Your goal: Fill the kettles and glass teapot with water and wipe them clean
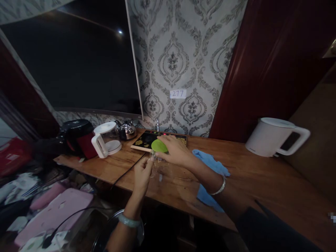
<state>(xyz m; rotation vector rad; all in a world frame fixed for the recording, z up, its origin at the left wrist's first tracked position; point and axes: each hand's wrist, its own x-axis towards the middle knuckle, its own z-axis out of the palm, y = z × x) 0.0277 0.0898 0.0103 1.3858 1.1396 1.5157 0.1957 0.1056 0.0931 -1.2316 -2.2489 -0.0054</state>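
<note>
The fingers of the right hand point(176, 150) are closed about the rim of a green lid point(159, 146), the thumb on the near side and the other fingers on the far side. The fingers of the left hand point(142, 173) are curled closed on the left side of a clear vessel point(160, 170), apparently at its handle. The lid lies at the vessel's upper end, above the near part of the wooden tabletop point(181, 182); whether it is seated or lifted cannot be told. The step in hand is judged to be handling the lid at the vessel's mouth; the next move would call for a steady left hold while the right hand keeps the lid level with the rim.

Just beyond the hands lies a black cooktop point(141, 142) with gold flowers, and a dark cord point(129, 171) runs toward the near edge. Farther left stand a metal kettle point(127, 131), a glass carafe point(114, 146) with a white handle, and a red-and-black appliance point(78, 127). A blue cloth point(210, 162) lies beside the right forearm; a white kettle point(270, 138) stands at far right.
</note>
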